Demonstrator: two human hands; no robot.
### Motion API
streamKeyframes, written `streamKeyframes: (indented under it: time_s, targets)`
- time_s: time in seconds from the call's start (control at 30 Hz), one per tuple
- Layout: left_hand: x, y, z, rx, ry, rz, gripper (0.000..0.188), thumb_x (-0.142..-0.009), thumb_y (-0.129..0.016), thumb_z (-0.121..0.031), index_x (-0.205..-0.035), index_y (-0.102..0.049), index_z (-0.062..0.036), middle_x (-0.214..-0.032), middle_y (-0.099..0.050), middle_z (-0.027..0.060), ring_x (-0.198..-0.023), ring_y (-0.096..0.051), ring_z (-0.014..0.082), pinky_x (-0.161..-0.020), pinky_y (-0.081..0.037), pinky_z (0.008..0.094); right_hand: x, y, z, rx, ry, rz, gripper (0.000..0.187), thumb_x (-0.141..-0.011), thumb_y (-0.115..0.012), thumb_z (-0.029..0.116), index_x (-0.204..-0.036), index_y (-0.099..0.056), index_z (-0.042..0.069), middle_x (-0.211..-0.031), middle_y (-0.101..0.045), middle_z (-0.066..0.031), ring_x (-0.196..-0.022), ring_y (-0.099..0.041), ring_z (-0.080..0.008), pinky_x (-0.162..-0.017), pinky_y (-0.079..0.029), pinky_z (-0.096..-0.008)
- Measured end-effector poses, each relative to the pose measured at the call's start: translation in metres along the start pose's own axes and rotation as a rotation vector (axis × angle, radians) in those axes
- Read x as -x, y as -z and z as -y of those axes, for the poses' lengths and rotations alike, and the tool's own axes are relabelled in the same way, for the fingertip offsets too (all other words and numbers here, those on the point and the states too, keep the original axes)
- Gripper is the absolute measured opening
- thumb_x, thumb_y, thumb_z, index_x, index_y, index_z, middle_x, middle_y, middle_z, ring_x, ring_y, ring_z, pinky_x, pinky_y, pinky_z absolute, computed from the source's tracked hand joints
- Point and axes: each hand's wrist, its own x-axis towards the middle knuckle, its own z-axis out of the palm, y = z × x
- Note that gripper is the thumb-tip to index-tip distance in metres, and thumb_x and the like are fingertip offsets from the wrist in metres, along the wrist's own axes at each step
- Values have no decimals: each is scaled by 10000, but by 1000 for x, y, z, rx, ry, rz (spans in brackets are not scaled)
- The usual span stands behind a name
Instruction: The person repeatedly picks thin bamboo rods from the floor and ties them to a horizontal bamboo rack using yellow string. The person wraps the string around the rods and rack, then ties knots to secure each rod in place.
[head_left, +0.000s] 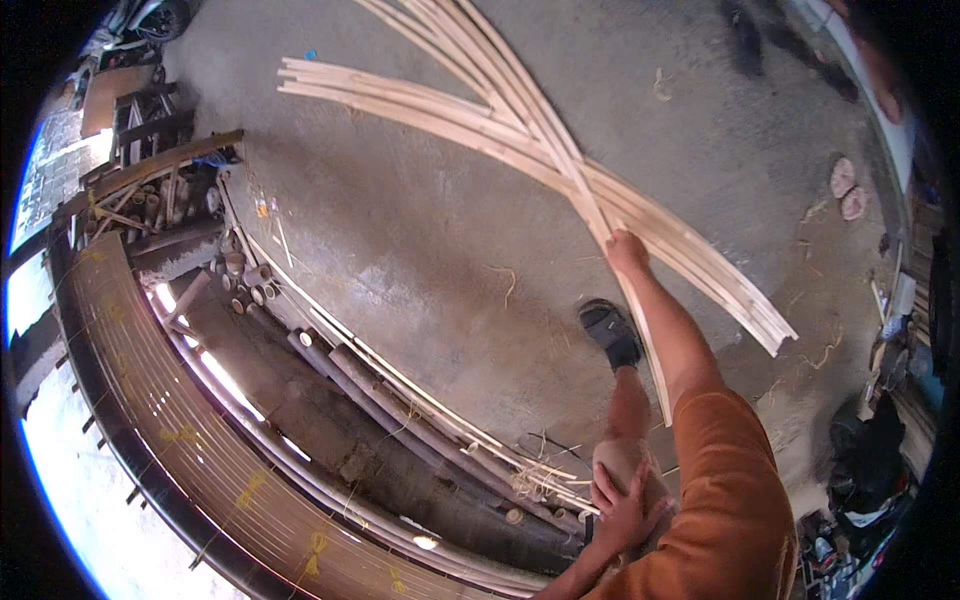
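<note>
My right hand (627, 250) is closed round a long pale wooden strip (653, 358), whose near end reaches down past my forearm. Beyond that hand, more long strips (520, 95) fan out toward the top of the view. They cross over a second bundle of pale strips (690, 255) lying slantwise on the floor. My left hand (622, 508) rests on my bent leg near the knee, fingers spread, with nothing seen in it. Just left of the held strip stands my foot in a dark sandal (610, 332).
Along the left, a slatted bench (150, 340) tied with yellow cord stands beside several round poles (400, 425). Thin strips and shavings (540, 482) lie by the poles. A pair of pink slippers (848, 188) is on the concrete floor (400, 230) at the right. Dark clutter (868, 455) lines the right side.
</note>
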Motion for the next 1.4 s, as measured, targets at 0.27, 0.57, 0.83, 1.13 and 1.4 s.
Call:
streamKeyframes:
  time_s: [0.27, 0.57, 0.83, 1.13, 1.4]
  targets:
    - [-24, 35, -27, -7, 187, 130, 666, -850, -631, -476, -1427, -298, -480, -1520, 207, 258, -1319, -14, 643, -1028, -260, 693, -50, -54, -37, 303, 129, -75, 275, -836, -593, 209, -1051, -629, 41, -947, -678, -182, -923, -657, -364, -830, -515, -465]
    - [29, 14, 7, 353, 31, 70, 648, -894, -521, -611, -1461, -350, -349, -1562, -67, 257, -1401, -87, 533, -1120, -217, 575, 196, 222, 225, -538, 582, -197, 249, -969, -492, 197, -1104, -503, -12, -756, -640, -166, -662, -635, -301, -596, -478, -421]
    - [151, 84, 65, 558, 17, -87, 622, -977, -453, -491, -1382, -456, -19, -1398, -471, 225, -1285, -475, 331, -1083, -350, 393, 351, 386, 402, -589, 942, -243, 192, -994, -475, 191, -973, -518, 5, -639, -517, -64, -556, -483, -120, -493, -400, -315]
    - [273, 284, 147, 722, -318, -1340, 548, -991, -486, -327, -1398, -389, 27, -1333, -494, 261, -1271, -460, 348, -1082, -341, 413, 555, 369, 675, -1132, 951, 652, 154, -1003, -484, 239, -1134, -457, 161, -670, -461, 6, -477, -402, -63, -400, -329, -225]
    - [505, 173, 188, 1496, -371, -1183, 269, -1021, -454, -231, -1119, -544, 2, -837, -608, 41, -708, -576, 115, -627, -487, 279, 822, 339, 686, -1267, 749, 1244, 260, -1005, -437, 198, -1229, -312, 236, -729, -450, 8, -506, -394, -45, -384, -334, -201]
